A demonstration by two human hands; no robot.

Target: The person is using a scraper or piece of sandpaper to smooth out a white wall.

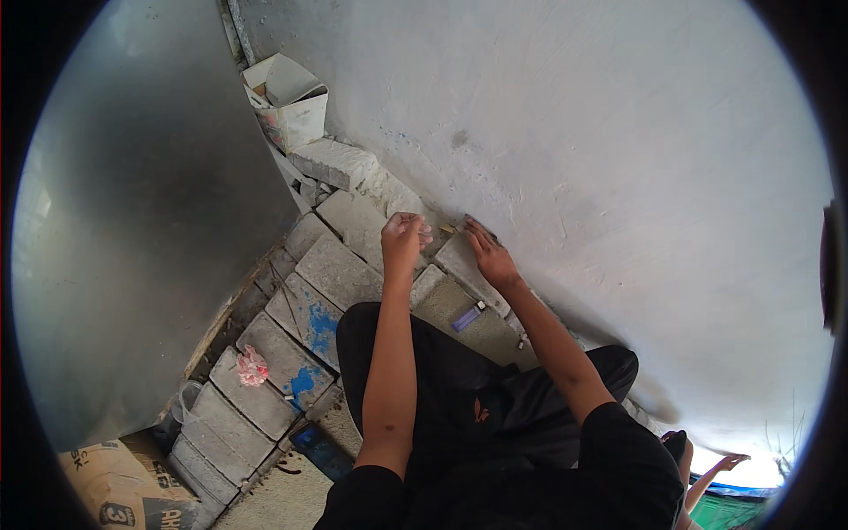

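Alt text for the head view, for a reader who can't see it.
A person's curled left hand and outstretched right hand are near the foot of a pale wall, above grey paving blocks. A purple lighter lies nearer the body; a crumpled pink-and-white item lies left.

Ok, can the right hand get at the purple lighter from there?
Probably yes: the right hand is close by, and the purple lighter lies uncovered, with nothing visible between the two.
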